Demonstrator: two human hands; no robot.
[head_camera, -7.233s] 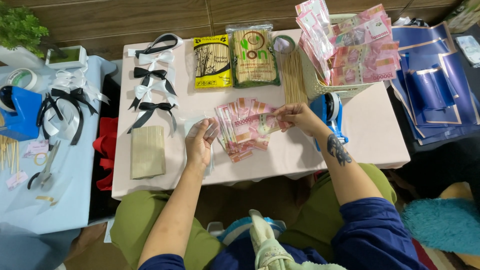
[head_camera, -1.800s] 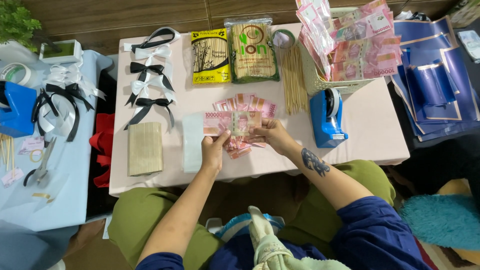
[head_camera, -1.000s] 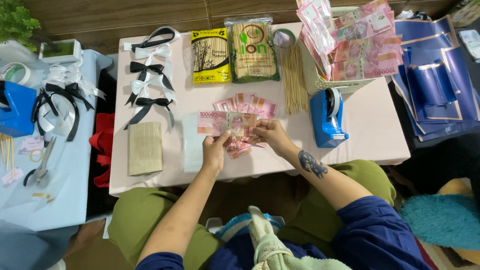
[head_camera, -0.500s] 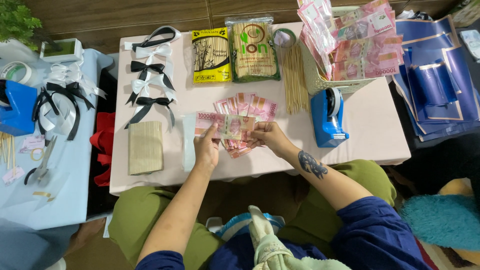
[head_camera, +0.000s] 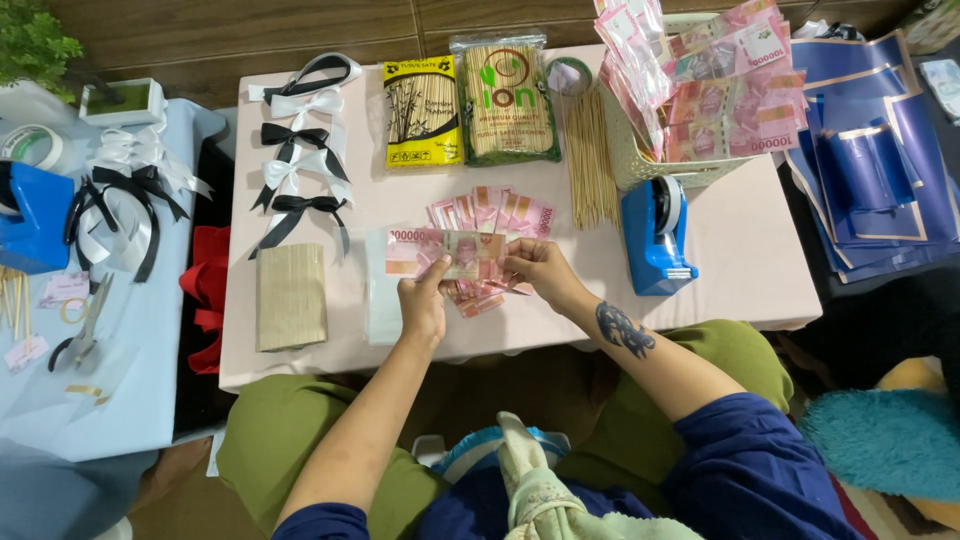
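Note:
My left hand (head_camera: 422, 300) and my right hand (head_camera: 538, 270) hold one pink banknote (head_camera: 445, 252) flat between them, just above the pale pink table (head_camera: 740, 250). Each hand pinches one end of the note. Under and behind it lies a fanned pile of more pink banknotes (head_camera: 495, 212). A clear plastic sleeve (head_camera: 383, 300) lies on the table left of my left hand.
A blue tape dispenser (head_camera: 657, 237) stands right of my hands. Behind are loose bamboo skewers (head_camera: 590, 172), two skewer packs (head_camera: 422, 112), a basket of banknotes (head_camera: 712, 95), black and white ribbon bows (head_camera: 298, 165) and a tan wooden mat (head_camera: 291, 296). Blue paper sheets (head_camera: 870, 160) lie far right.
Both hands lifted one banknote off the fanned pile and now hold it spread flat, slightly lower and nearer my body than half a second ago.

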